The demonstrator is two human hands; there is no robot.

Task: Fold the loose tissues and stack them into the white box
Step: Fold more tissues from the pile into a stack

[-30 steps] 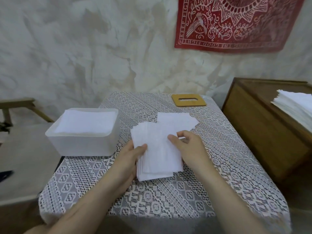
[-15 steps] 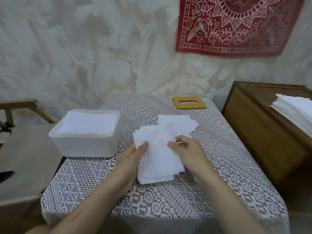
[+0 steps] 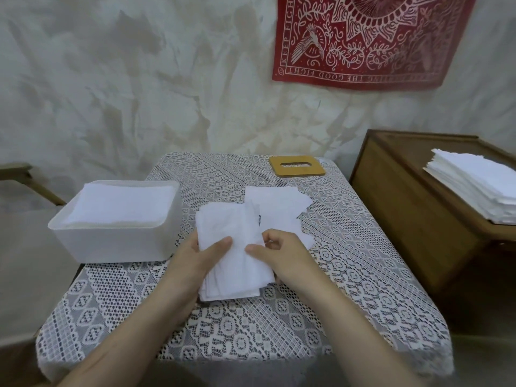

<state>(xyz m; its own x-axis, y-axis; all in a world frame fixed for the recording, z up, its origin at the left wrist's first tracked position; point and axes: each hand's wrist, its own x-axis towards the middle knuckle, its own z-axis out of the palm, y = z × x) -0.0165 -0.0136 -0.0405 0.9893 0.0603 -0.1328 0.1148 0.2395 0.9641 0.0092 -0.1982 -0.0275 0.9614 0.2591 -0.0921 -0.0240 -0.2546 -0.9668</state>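
Left hand (image 3: 195,259) and right hand (image 3: 283,256) drew closer, creasing top tissue (image 3: 227,229).

Mottled cream plaster wall (image 3: 134,79) at the back, with a red printed cloth (image 3: 368,43) hung high on the right. Square tabletop (image 3: 251,331) under a white lace cover in the middle, brown wooden cabinet (image 3: 405,219) just beside its right edge. Part of a wooden frame (image 3: 16,171) at far left, in soft, even light.

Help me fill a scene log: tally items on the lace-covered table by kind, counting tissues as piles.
White box: 1
Wooden slotted lid: 1
Tissue piles: 3 (stack in the box, bundle in left hand and right hand, loose sheets behind it)
Total: 5
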